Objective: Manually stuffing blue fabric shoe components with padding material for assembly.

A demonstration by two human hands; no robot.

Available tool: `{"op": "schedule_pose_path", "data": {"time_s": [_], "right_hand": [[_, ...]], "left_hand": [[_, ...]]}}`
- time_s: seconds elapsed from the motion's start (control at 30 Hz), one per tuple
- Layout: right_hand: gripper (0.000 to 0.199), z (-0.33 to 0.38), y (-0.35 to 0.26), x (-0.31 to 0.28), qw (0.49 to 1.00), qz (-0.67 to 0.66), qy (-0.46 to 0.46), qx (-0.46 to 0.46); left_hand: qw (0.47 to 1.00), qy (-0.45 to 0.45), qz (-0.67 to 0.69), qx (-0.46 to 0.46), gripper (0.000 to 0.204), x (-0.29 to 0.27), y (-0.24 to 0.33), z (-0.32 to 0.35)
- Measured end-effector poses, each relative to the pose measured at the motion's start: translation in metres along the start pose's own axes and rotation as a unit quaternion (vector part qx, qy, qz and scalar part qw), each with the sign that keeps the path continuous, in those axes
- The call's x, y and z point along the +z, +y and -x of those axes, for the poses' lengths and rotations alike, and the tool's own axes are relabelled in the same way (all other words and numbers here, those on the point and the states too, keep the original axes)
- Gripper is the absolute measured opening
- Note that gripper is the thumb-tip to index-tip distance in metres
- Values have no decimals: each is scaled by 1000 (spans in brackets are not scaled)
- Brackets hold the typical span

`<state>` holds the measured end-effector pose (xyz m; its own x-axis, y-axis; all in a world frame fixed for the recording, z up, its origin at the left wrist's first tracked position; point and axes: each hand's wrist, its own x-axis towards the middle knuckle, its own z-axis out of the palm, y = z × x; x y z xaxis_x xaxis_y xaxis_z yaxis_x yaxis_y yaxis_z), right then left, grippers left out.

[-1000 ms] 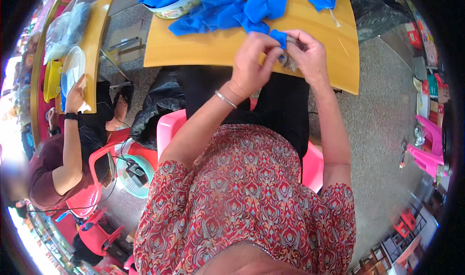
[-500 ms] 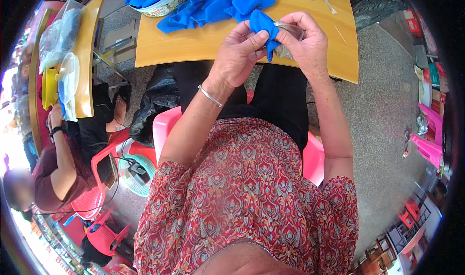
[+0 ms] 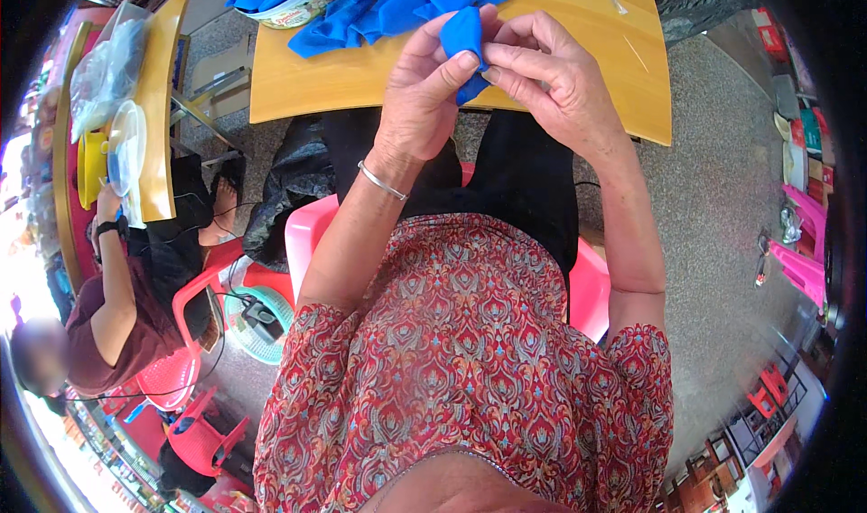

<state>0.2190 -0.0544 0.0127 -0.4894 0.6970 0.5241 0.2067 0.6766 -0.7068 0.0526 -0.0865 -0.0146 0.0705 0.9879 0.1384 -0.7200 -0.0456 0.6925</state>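
Above the near edge of the wooden table (image 3: 316,93), my left hand (image 3: 415,107) is closed on a small piece of blue cloth (image 3: 462,36), thumb pressed on its front. The cloth is folded, with a pointed lower end hanging below the thumb. My right hand (image 3: 564,84) meets the cloth's right edge with thumb and forefinger pinched together. Whatever sits between those fingertips is too small to make out. More blue cloth pieces (image 3: 388,9) lie heaped behind my hands, beside a round printed tub (image 3: 302,9) filled with blue cloth.
Another blue piece with a pale strand (image 3: 617,0) lies at the table's far right, near a thin pale line (image 3: 636,52). At left, a person (image 3: 113,310) sits by a second table (image 3: 158,161) holding yellow (image 3: 92,170) and clear containers. Pink stools (image 3: 802,260) stand at right.
Both hands have shifted slightly left and up with the blue cloth. My right fingers have closed into a pinch at its edge; the blurred brownish shape beside them no longer shows.
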Motion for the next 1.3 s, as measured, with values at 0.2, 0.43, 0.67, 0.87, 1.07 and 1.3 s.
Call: {"op": "schedule_pose_path", "data": {"time_s": [0.2,0.43,0.67,0.87,1.07,1.3], "right_hand": [[15,5,9,13,992,-59,83,73],[21,5,0,16,993,-101,36,40],[26,10,13,11,899,-360,25,249],[35,5,20,19,962,-208,45,171],[29,5,18,5,936,-292,16,194],[22,11,63,-22,918,-237,60,313]], "left_hand": [[997,38,-46,-51,53,3,-12,8],[996,-29,22,-76,55,-10,3,0],[992,-27,20,-123,56,2,-3,14],[993,-34,-30,-111,68,7,-7,15],[928,-58,-368,-33,79,-11,-10,8],[559,190,-774,228,82,-66,27,-27]]}}
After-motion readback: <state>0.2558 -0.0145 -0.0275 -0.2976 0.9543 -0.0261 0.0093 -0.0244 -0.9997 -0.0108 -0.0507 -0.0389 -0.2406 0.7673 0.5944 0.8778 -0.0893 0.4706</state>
